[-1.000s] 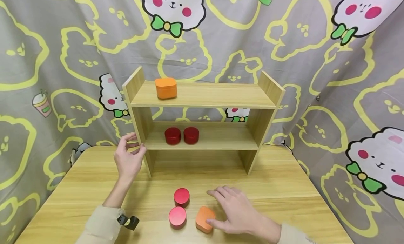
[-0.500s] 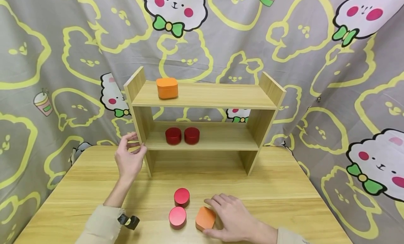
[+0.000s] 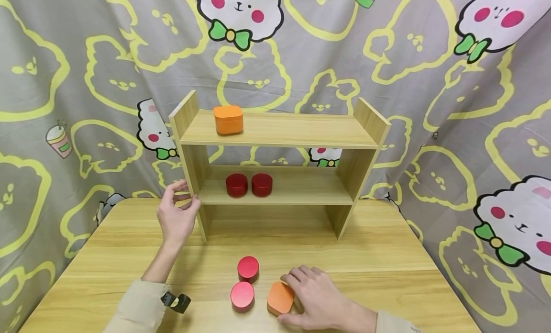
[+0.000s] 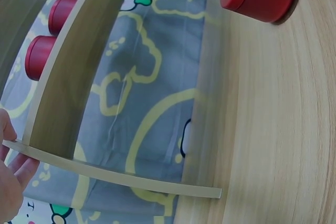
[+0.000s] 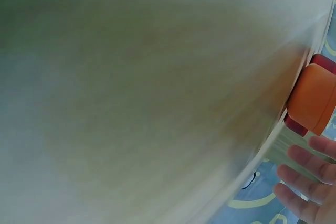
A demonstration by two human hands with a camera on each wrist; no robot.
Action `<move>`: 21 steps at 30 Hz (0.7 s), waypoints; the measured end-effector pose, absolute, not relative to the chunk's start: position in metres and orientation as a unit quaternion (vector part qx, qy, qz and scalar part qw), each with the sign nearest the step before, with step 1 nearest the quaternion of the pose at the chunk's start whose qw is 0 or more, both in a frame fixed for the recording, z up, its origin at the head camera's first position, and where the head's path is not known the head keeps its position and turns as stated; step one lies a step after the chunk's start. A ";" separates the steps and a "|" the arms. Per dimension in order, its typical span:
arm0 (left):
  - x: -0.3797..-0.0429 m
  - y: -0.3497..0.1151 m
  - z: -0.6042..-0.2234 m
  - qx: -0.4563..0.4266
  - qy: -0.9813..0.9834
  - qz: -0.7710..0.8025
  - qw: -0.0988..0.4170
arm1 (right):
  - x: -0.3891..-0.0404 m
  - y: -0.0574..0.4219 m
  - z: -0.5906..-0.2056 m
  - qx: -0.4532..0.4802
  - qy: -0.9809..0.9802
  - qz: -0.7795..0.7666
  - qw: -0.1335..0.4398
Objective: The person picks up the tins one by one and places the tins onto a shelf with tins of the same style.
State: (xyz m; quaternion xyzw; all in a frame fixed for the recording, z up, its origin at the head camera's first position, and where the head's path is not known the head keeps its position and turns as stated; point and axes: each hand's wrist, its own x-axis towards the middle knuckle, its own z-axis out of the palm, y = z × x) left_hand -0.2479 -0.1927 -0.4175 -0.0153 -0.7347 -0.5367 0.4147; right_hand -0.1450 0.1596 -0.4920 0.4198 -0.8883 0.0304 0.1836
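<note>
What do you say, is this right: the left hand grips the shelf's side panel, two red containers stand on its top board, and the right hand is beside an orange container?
Only the board is wrong: in the head view, the two red containers stand on the lower board. The left hand grips the side panel, and the right hand is beside an orange container.

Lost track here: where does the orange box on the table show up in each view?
Head: the orange box is low, just right of centre, beside the right hand.
Left wrist: not in it.
Right wrist: at the right edge, just above that hand.
Shared landmark: the two red tins, left of it in head, cut off at top right in left wrist, mostly hidden behind it in right wrist.
</note>
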 end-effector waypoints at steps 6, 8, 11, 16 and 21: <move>-0.248 -0.193 -0.417 -0.012 -0.738 -0.534 0.413 | -0.146 0.161 -0.493 0.425 -0.887 0.022 0.179; -0.248 -0.193 -0.417 -0.012 -0.738 -0.534 0.413 | -0.146 0.161 -0.493 0.429 -0.887 0.019 0.171; -0.248 -0.193 -0.417 -0.013 -0.737 -0.536 0.413 | -0.147 0.161 -0.493 0.436 -0.885 0.016 0.163; -0.248 -0.193 -0.417 -0.014 -0.734 -0.539 0.413 | -0.146 0.158 -0.493 0.445 -0.881 0.016 0.159; -0.248 -0.193 -0.417 -0.015 -0.734 -0.538 0.413 | -0.146 0.156 -0.492 0.446 -0.881 0.014 0.155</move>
